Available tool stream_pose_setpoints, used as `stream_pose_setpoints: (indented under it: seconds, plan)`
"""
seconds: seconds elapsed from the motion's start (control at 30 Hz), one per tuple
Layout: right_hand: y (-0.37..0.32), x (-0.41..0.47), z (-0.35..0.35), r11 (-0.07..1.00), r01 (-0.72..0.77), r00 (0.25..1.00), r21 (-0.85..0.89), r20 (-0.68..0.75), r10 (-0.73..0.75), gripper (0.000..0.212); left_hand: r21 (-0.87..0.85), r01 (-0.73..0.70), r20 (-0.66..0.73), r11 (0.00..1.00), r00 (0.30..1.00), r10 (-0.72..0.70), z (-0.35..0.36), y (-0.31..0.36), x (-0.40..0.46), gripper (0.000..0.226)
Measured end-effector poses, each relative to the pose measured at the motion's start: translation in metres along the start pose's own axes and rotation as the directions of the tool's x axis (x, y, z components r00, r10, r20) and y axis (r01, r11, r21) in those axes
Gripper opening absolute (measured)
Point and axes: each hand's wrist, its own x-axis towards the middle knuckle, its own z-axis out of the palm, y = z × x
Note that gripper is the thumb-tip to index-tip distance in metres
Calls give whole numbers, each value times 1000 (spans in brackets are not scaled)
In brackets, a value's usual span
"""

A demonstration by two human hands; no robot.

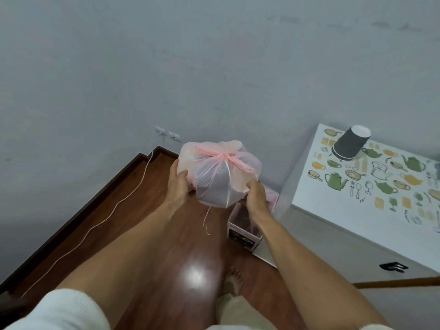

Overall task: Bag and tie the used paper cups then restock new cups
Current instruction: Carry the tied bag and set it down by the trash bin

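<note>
One head camera looks steeply down and forward, close over the floor (152, 210), wall (166, 67) at twelve o'clock.

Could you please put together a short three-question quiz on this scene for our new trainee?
1. True or false: the pink bag is already tied at its top.
2. Which hands hold the bag? A) left only B) right only C) both
3. Fill in: the dark cup stack stands upside down on the ____ cabinet top.

Key
1. True: the drawstring is knotted in a bow.
2. C: the left hand grips one side and the right hand the other, holding the bag above the wooden floor, over the small pink bin.
3. White, with a teapot-patterned cover.
</note>
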Motion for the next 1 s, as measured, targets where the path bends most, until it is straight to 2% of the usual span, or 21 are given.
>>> stream_pose_setpoints:
  seconds: [0.1,0.2,0.33,0.47,0.6,0.73,0.83,1.0]
  plan:
    - [-2,64,18,1000,-29,999,-8,-29,28,47,66,30,-64,997,998,-25,15,3,64,67]
    - [-2,112,35,999,-33,999,-27,-41,31,44,99,74,-126,992,990,-61,20,-1,118,62]
    - [13,164,60,997,-67,995,-50,-81,62,54,115,147,-103,982,985,-135,20,-19,182,56]
    - [56,205,84,991,-132,981,-12,-141,129,49,147,137,-70,980,989,-128,12,-52,237,54]
    - [135,249,120,983,-156,956,97,-236,175,47,150,200,-112,968,976,-184,-12,-128,304,55]
    - [232,295,151,944,-201,888,261,-359,288,43,112,255,-64,960,966,-249,-39,-230,368,44]
    - [304,325,165,937,-187,868,294,-398,298,33,113,256,-78,960,965,-249,-57,-300,405,32]
    - [422,380,178,928,-214,843,304,-422,333,42,194,278,-47,941,960,-274,-75,-412,461,37]
